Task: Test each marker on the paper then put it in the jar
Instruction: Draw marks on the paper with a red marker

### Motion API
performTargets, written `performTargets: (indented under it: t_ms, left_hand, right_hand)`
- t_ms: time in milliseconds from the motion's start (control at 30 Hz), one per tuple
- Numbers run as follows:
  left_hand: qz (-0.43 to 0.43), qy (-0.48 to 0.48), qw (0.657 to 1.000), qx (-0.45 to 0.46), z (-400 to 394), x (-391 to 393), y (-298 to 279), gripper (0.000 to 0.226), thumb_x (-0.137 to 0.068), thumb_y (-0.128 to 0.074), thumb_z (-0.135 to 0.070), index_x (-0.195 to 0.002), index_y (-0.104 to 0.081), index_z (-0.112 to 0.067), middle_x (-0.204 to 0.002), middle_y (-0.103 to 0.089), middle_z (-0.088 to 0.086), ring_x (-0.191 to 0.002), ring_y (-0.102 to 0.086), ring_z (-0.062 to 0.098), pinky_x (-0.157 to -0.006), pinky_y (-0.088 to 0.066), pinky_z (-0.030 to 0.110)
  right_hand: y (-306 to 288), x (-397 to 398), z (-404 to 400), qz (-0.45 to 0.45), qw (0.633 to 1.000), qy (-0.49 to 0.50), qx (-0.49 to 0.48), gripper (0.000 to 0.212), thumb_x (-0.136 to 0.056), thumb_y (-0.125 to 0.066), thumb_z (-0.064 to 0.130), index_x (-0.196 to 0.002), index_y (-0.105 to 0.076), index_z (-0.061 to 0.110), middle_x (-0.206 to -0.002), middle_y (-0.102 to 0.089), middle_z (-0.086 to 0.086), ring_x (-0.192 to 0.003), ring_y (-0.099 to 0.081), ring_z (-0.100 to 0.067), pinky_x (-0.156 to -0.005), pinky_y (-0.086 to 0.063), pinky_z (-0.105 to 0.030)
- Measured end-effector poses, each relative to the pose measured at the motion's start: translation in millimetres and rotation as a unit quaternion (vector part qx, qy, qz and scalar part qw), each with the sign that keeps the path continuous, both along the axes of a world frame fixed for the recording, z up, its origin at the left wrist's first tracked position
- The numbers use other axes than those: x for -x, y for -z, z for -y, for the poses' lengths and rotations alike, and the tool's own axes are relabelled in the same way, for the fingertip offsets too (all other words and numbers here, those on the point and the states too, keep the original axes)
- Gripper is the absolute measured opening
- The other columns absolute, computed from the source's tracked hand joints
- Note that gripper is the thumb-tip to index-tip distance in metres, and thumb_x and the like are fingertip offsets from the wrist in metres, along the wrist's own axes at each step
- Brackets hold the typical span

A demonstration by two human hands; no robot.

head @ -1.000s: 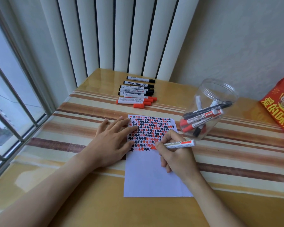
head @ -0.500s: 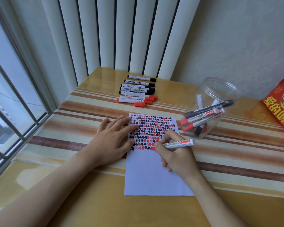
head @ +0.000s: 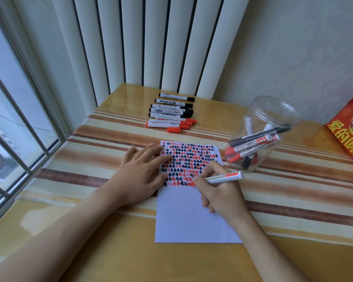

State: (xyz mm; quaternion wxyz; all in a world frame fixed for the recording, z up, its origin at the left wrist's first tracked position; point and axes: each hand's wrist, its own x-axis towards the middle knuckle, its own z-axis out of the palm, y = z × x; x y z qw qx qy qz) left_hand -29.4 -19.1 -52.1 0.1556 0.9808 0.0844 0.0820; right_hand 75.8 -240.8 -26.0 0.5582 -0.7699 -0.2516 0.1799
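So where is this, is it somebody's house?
Probably a home, at a table by a window. Vertical blinds hang behind it, and a red snack bag sits on the striped cloth.

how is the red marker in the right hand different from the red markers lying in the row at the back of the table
The red whiteboard marker gripped by the right hand is uncapped, its tip on the white paper sheet; the red-capped markers in the back row wear their caps, with one loose red cap in front. The held marker slants up off the paper; the row markers lie flat on the striped table, untouched. All have white barrels.
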Motion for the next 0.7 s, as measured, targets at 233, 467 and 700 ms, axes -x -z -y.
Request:
performTargets:
  t_ms: [233,467,700]
  left_hand:
    - [0.004,-0.004,1.000,-0.001,0.7,0.8,1.3,0.064,-0.094,-0.015,-0.068,-0.154,-0.029,-0.048,-0.166,-0.021,-0.013,-0.156,-0.004,0.008,-0.125,0.002,0.051]
    - [0.011,-0.012,1.000,-0.010,3.6,2.2,-0.7,0.062,-0.095,-0.017,-0.066,-0.153,-0.031,-0.048,-0.165,-0.024,-0.013,-0.155,-0.009,0.007,-0.125,0.002,0.048]
    - [-0.013,-0.016,1.000,0.006,5.5,1.5,-5.8,0.068,-0.092,-0.012,-0.069,-0.155,-0.027,-0.048,-0.167,-0.019,-0.013,-0.156,-0.001,0.007,-0.125,0.005,0.048]
  right_hand:
    - [-0.3,-0.2,-0.8,-0.003,1.000,0.015,-0.014,0.019,-0.095,-0.066,0.007,-0.086,-0.051,0.005,-0.049,-0.053,-0.017,-0.036,-0.048,-0.019,-0.037,-0.035,-0.025]
    - [-1.5,1.0,-0.2,0.010,1.000,0.010,0.018,0.021,-0.094,-0.066,0.010,-0.082,-0.048,0.008,-0.052,-0.051,-0.013,-0.038,-0.049,-0.021,-0.037,-0.032,-0.023]
    - [-3.3,0.0,1.0,-0.011,1.000,0.016,0.001,0.022,-0.095,-0.066,0.011,-0.080,-0.049,0.016,-0.058,-0.053,-0.015,-0.042,-0.049,-0.024,-0.038,-0.030,-0.022]
